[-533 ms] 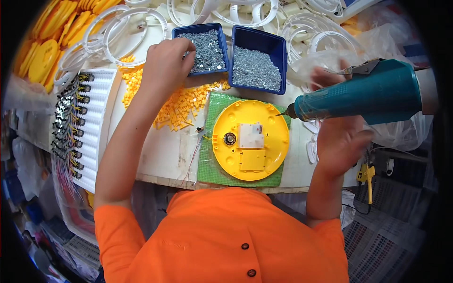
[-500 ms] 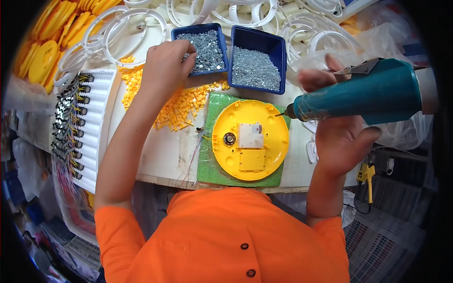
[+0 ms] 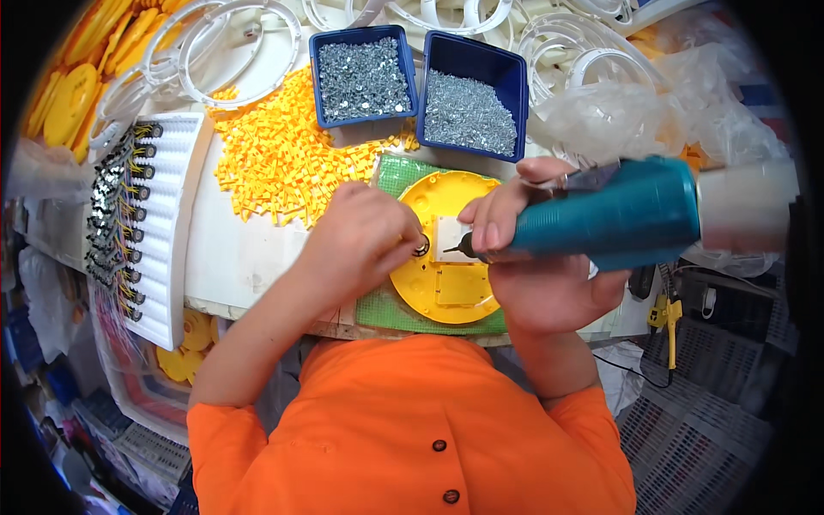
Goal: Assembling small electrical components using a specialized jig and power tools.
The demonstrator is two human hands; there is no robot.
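A round yellow plastic housing (image 3: 472,197) lies on a green mat (image 3: 386,313) in front of me. A white box (image 3: 448,233), a square yellow cover (image 3: 458,287) and a small round black part (image 3: 421,246) sit in it. My left hand (image 3: 365,232) is closed in a pinch at that round part; whatever is between its fingertips is hidden. My right hand (image 3: 545,287) grips a teal electric screwdriver (image 3: 614,219) near its nose. The tool lies almost level, its bit pointing left over the white box.
Two blue bins, one of washer-like metal pieces (image 3: 360,81) and one of screws (image 3: 468,116), stand beyond the mat. Small yellow pieces (image 3: 275,163) are heaped left of them. A white foam tray (image 3: 176,223) holds wired parts. White rings (image 3: 240,51) and plastic bags (image 3: 609,112) lie behind.
My left hand has left the bin of metal pieces and come down to the housing's round part. My right hand has brought the screwdriver left and lower, over the housing, its fingers now round the nose.
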